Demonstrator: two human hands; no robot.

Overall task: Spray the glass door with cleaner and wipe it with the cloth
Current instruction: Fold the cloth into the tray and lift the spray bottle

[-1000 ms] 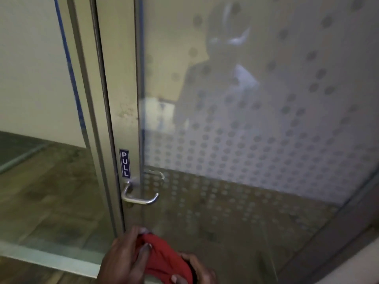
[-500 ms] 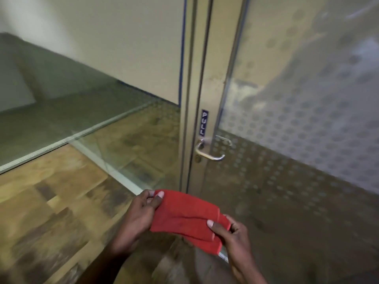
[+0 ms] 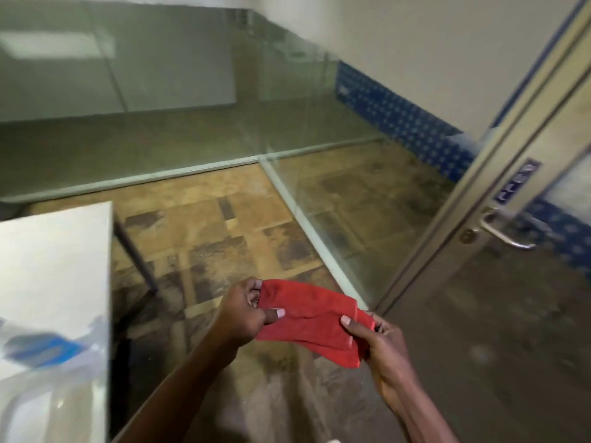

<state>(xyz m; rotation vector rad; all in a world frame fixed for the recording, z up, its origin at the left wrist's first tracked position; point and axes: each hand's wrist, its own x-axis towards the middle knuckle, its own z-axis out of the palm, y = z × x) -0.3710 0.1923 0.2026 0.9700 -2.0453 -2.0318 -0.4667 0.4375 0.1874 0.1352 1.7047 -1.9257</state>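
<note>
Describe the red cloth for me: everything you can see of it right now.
The cloth is plain red, soft and slightly fuzzy like towelling, folded into layers with the edges showing at its right end. It is held flat in the air above the floor, left of the glass door and not touching it. The left hand pinches its left end, thumb on top; the right hand has a grip on the right end. No wet patches are discernible.

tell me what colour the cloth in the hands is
Red, plain, no pattern: the cloth shows clearly in the head view.
</note>
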